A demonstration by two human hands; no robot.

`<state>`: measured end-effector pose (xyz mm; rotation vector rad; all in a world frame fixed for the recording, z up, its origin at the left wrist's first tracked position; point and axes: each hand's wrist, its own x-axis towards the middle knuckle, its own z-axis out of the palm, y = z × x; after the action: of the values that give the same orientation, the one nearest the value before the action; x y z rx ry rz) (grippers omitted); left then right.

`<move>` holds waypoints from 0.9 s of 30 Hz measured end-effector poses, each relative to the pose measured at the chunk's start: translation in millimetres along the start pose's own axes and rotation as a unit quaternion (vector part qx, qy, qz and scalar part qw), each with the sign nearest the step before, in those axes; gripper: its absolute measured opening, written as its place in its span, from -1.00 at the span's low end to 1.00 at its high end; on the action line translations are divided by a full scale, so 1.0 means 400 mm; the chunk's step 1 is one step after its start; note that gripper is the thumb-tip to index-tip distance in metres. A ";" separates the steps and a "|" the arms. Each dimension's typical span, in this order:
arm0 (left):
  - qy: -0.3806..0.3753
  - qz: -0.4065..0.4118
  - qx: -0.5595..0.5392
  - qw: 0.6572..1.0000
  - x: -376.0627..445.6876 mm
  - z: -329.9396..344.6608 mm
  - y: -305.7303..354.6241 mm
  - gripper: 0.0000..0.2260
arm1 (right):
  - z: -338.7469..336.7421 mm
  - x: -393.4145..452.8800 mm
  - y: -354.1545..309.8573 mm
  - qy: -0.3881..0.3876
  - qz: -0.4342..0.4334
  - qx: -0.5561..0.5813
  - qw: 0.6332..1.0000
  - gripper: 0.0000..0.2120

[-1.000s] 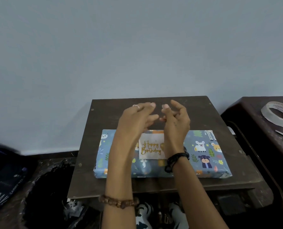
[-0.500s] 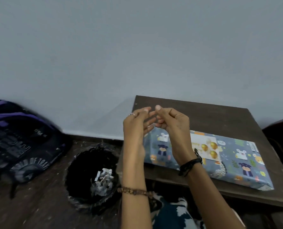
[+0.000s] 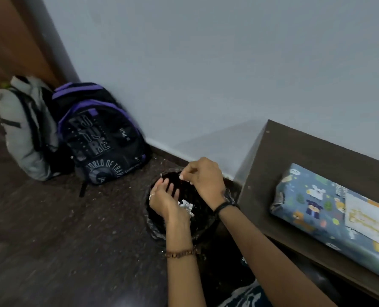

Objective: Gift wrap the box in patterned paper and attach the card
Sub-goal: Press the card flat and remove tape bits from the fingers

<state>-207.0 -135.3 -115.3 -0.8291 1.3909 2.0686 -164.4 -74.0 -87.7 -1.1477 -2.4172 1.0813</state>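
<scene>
A plain pale blue-grey wall point(image 3: 206, 63) fills the upper part of the view, meeting a brown wooden panel point(image 3: 11, 36) at the left corner. The floor point(image 3: 51, 240) is dark, speckled with pale flecks, and the light is dim and even. Two backpacks lean in the corner, a grey one point(image 3: 22, 129) touching a black and purple one point(image 3: 100, 134), and a dark wooden table point(image 3: 294, 156) stands against the wall at the right.

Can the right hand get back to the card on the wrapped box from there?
Probably yes: the right hand is over the bin, and nothing lies between it and the card.
</scene>
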 end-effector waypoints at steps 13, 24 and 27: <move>0.079 -0.086 -0.059 0.991 0.118 -0.057 -0.071 -0.74 | 0.145 0.108 0.106 -0.093 0.030 -0.206 0.974 -0.78; 0.057 -0.148 -0.064 0.985 0.097 -0.058 -0.100 -0.73 | 0.139 0.080 0.135 -0.045 0.050 -0.132 0.989 -0.74; 0.069 -0.149 -0.064 0.984 0.103 -0.065 -0.100 -0.73 | 0.145 0.078 0.144 -0.061 0.055 -0.118 0.990 -0.68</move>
<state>-202.0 -142.9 -177.9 -1.1769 1.1287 1.9124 -182.0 -56.8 -171.7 -1.3398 -2.6619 0.9401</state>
